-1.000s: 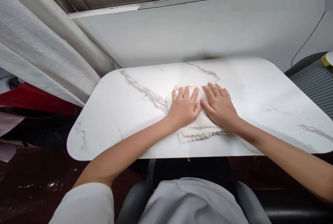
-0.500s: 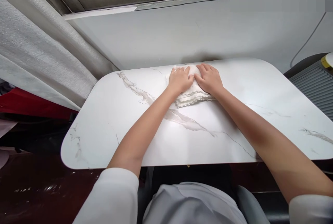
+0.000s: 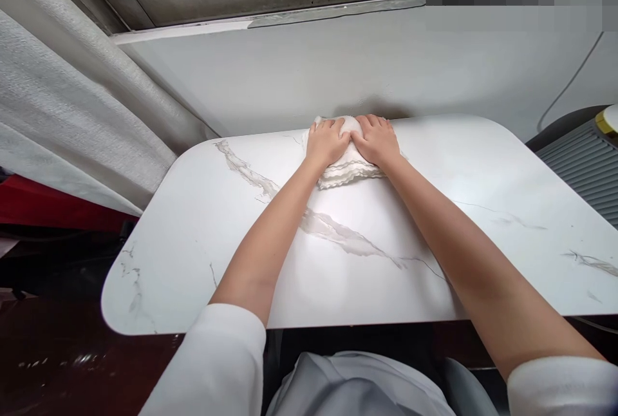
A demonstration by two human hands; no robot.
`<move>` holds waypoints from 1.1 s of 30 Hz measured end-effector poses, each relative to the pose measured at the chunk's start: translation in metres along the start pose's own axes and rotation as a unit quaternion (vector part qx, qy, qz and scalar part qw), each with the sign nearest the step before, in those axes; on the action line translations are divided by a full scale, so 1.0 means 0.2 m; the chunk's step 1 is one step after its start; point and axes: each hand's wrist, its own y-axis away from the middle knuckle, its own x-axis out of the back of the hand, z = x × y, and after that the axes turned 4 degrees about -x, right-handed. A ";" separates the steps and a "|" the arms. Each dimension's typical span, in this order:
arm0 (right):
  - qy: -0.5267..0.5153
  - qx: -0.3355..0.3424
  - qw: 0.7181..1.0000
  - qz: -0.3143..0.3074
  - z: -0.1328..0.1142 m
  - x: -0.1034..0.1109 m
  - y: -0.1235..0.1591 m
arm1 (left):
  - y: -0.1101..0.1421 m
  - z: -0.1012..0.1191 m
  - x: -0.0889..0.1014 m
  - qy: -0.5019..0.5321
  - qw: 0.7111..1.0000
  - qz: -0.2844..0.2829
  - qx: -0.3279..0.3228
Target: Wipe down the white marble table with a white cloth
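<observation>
Left hand [image 3: 327,140], right hand [image 3: 379,138] flat on white cloth [image 3: 351,170], arms outstretched, fingers slightly spread.

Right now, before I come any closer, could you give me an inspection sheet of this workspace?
Surface: white tabletop with grey-brown marbling and rounded corners.
Job's things: a white cloth, layered, with wavy edges, lying near the far edge.
Clutter: nothing seen.
Grippers: no robot's; a person's bare left hand and right hand rest on the cloth, fingers over its top, thumbs close together.
Cables: one thin grey cable against the wall at right, off the tabletop.
Surroundings: pale curtain at left, wall behind with a dark patch, ribbed grey object at right; upper right corner pixelated, unreadable.
</observation>
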 end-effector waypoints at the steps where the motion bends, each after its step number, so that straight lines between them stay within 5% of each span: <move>1: 0.002 0.000 1.000 0.003 -0.01 -0.01 -0.01 | -0.01 -0.01 0.00 0.001 1.000 0.001 -0.002; 16: 0.001 0.037 0.999 0.019 -0.21 -0.10 -0.12 | -0.01 -0.22 0.05 -0.012 0.998 0.050 0.039; 25: -0.007 0.072 0.997 0.005 -0.23 -0.08 0.01 | 0.14 -0.15 0.05 -0.032 0.994 0.060 0.083; 33: 0.000 0.065 0.998 -0.002 -0.21 -0.01 0.24 | 0.35 -0.05 0.08 -0.029 0.997 0.043 0.060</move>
